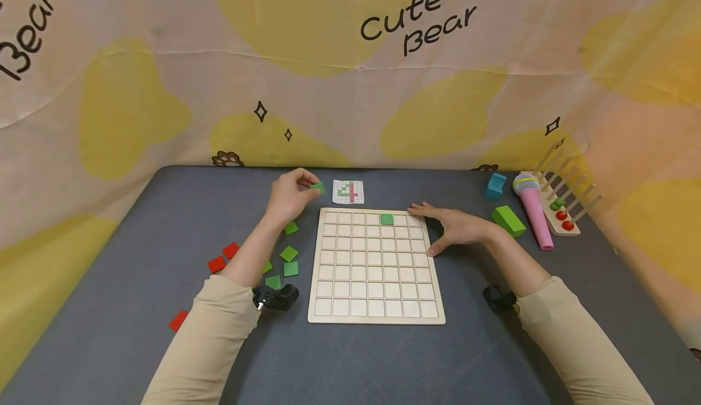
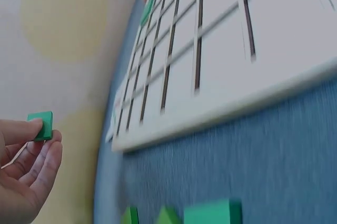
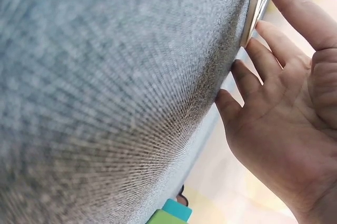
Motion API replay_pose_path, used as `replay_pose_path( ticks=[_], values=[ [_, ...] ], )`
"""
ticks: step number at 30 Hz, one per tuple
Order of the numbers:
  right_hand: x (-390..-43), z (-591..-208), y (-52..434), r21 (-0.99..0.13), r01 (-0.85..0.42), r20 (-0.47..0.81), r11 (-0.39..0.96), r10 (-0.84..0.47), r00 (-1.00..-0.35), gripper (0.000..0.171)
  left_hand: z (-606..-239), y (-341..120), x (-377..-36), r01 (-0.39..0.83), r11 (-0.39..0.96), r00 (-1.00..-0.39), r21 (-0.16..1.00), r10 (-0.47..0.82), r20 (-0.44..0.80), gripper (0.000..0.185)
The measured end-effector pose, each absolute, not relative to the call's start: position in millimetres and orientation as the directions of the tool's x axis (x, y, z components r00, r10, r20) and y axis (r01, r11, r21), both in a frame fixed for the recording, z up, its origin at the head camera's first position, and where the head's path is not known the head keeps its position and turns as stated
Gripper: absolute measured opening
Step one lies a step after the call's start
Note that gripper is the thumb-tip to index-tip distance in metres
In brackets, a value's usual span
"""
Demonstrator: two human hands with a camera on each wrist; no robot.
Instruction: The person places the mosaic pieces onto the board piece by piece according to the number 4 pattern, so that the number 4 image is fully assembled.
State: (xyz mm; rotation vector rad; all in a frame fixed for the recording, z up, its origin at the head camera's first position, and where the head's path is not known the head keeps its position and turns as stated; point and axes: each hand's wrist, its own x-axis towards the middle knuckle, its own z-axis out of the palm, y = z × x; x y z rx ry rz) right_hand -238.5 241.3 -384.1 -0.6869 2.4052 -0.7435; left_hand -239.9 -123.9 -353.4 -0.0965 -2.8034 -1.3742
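Between thumb and fingers, my left hand (image 1: 291,197) pinches a small green square tile (image 2: 44,125), held up to the left of the board's far corner. The pale wooden grid board (image 1: 378,268) lies flat, with one green tile (image 1: 387,219) in its far row. My right hand (image 1: 457,226) rests at the board's far right corner, fingers spread, thumb along the right edge. A small paper card (image 1: 347,192) behind the board shows a grid with green and red coloured squares. Several loose green tiles (image 1: 291,269) lie left of the board, partly behind the left forearm.
Red tiles (image 1: 216,264) lie farther left, near the left sleeve. On the right stand a green block (image 1: 508,221), a blue block (image 1: 495,186), a pink toy microphone (image 1: 535,213) and a wooden peg rack (image 1: 564,225) with red and green beads. A printed cloth hangs behind the table.
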Motion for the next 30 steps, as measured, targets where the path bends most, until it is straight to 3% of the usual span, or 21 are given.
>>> replay_pose_path(
  ticks=[18,30],
  values=[
    [-239.6,-384.8,241.3,-0.632,-0.314,-0.325,0.708,-0.611,-0.722,0.103,-366.8,-55.0,-226.7,0.127,0.525,-0.973,0.842,0.233,0.002,0.014],
    [-240.5,-385.6,242.1,-0.624,-0.311,-0.333,0.717,-0.604,-0.724,0.103,-382.4,-35.7,-221.2,0.154,0.566,-0.956,0.81,0.293,-0.022,0.01]
  ],
)
